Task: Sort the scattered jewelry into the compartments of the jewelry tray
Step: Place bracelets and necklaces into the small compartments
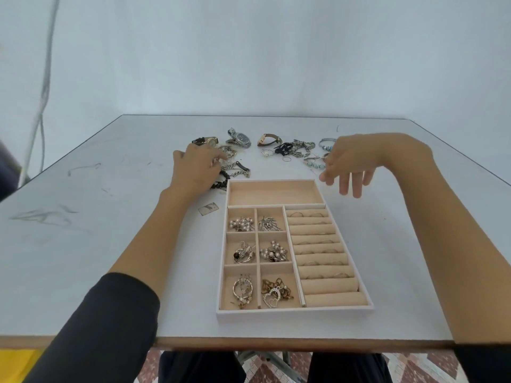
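Left hand [195, 168] on chains [235, 167]; right hand [351, 164] hovers, fingers spread.

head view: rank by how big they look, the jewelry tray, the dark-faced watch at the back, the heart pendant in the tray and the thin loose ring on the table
1. jewelry tray
2. dark-faced watch, though it lies farther from the camera, so it reads small
3. heart pendant, near the camera, so its rank against the watch is unsure
4. thin loose ring

No legible text, labels, brands or numbers found. Dark dial of the silver metal wristwatch [241, 139] too small to read; small grey rectangular card [208, 209] on the table shows marks, unreadable.
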